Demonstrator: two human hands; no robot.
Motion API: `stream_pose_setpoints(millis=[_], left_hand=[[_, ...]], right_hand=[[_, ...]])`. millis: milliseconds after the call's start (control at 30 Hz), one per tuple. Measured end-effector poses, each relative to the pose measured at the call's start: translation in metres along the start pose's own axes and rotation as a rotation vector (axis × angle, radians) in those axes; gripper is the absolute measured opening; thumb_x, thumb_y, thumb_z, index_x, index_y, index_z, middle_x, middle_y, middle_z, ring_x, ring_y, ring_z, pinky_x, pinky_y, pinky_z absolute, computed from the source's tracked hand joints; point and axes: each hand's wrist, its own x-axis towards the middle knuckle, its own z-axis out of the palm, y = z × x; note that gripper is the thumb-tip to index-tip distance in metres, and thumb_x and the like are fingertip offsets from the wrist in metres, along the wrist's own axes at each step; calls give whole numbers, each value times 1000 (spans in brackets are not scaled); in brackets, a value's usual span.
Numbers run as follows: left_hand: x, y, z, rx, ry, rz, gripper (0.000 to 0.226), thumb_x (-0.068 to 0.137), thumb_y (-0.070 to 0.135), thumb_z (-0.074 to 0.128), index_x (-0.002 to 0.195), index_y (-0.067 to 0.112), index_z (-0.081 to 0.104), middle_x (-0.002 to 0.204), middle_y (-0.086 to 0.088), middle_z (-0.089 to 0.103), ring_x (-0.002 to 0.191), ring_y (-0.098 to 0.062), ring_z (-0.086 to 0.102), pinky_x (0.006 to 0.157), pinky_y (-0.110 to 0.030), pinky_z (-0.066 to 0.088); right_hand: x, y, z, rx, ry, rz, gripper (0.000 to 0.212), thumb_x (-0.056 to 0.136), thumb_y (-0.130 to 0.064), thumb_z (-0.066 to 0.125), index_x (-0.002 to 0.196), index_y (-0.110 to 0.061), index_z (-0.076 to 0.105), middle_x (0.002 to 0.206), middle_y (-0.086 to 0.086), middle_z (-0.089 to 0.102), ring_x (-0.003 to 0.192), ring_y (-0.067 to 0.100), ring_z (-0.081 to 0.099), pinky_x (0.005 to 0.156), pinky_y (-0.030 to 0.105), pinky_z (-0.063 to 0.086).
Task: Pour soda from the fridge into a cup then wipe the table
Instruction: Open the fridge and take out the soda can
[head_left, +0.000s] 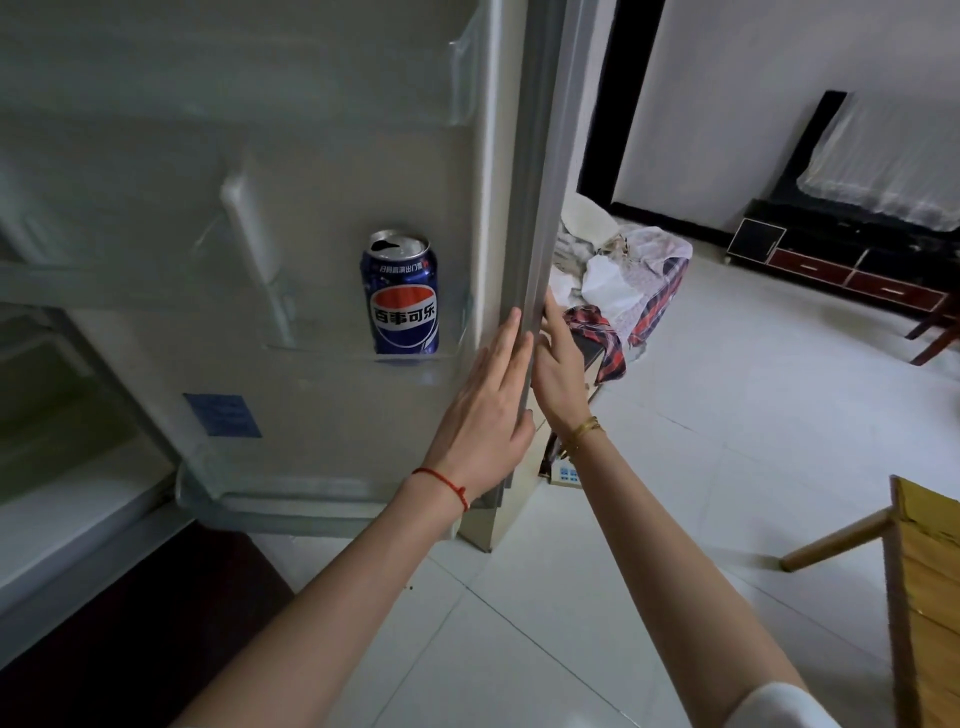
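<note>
The fridge door stands open, its inner side facing me. A blue soda can with an opened top stands upright in a clear door shelf. My left hand lies flat with straight fingers against the inner side of the door's grey edge, just right of the can. My right hand touches the outer side of the same edge with straight fingers. Neither hand holds anything.
The fridge body is at the left, its interior dim. A pile of clothes lies behind the door. A low TV cabinet stands at the far right wall. A wooden table corner is at the right. White floor tiles lie below.
</note>
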Motion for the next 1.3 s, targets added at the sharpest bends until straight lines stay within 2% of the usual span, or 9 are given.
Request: stream_pose_setpoints(millis=[100, 167, 300, 467, 567, 733, 867, 1067, 1300], left_hand=[[7, 6, 2, 5, 40, -36, 73, 95, 18, 53, 157, 13, 13, 165, 6, -10, 151, -16, 15, 114, -37, 38], [11, 11, 1, 36, 91, -54, 72, 96, 19, 52, 157, 14, 14, 166, 5, -2, 150, -17, 18, 117, -36, 34], [15, 24, -12, 81, 217, -61, 64, 95, 13, 54, 154, 12, 28, 160, -1, 27, 144, -14, 31, 117, -33, 32], [21, 31, -41, 63, 570, -194, 46, 90, 6, 59, 136, 9, 54, 135, -4, 55, 125, -17, 51, 111, -30, 38], [27, 23, -58, 72, 744, -314, 50, 85, 10, 65, 134, 9, 54, 129, -9, 54, 118, -24, 54, 104, -38, 45], [39, -2, -72, 7, 705, -601, 87, 80, 33, 77, 148, 3, 32, 146, -14, 39, 137, -26, 40, 114, -31, 31], [49, -17, -73, -72, 617, -720, 97, 77, 41, 80, 150, 4, 28, 151, -12, 37, 140, -27, 37, 114, -37, 32], [63, -22, -75, -134, 599, -761, 82, 69, 39, 86, 134, 8, 47, 132, -6, 59, 120, -22, 57, 97, -30, 45], [64, -22, -74, -137, 641, -786, 65, 70, 34, 85, 124, 11, 56, 122, -3, 65, 105, -16, 60, 80, -20, 40]], right_hand=[[13, 4, -3, 20, -36, -17, 55, 99, 3, 34, 152, -12, 27, 156, 6, 35, 142, 22, 36, 117, 44, 31], [22, 8, -4, 22, -49, -21, 55, 99, 3, 34, 152, -9, 26, 157, 7, 32, 144, 22, 33, 118, 43, 29], [34, 12, -8, 74, -119, -11, 54, 101, 2, 34, 152, -7, 23, 159, 8, 27, 146, 19, 28, 120, 42, 27], [45, 12, -13, 101, -173, -10, 53, 102, -2, 34, 153, -6, 20, 160, 7, 23, 146, 22, 26, 120, 43, 24], [50, 13, -15, 131, -200, 43, 55, 102, -3, 33, 154, -11, 18, 161, 3, 21, 146, 18, 25, 122, 38, 21], [53, 15, -15, 136, -223, 56, 58, 100, -1, 33, 154, -11, 15, 161, 3, 18, 145, 11, 22, 114, 16, 15], [52, 16, -17, 136, -251, 60, 58, 101, -3, 33, 155, -11, 13, 162, 2, 15, 144, 6, 18, 112, 14, 12], [52, 15, -23, 144, -284, 72, 57, 102, -5, 32, 155, -11, 14, 162, 3, 18, 148, 15, 18, 123, 35, 13], [49, 13, -28, 168, -308, 74, 56, 102, -3, 32, 154, -8, 12, 162, 4, 14, 149, 14, 15, 123, 33, 13]])
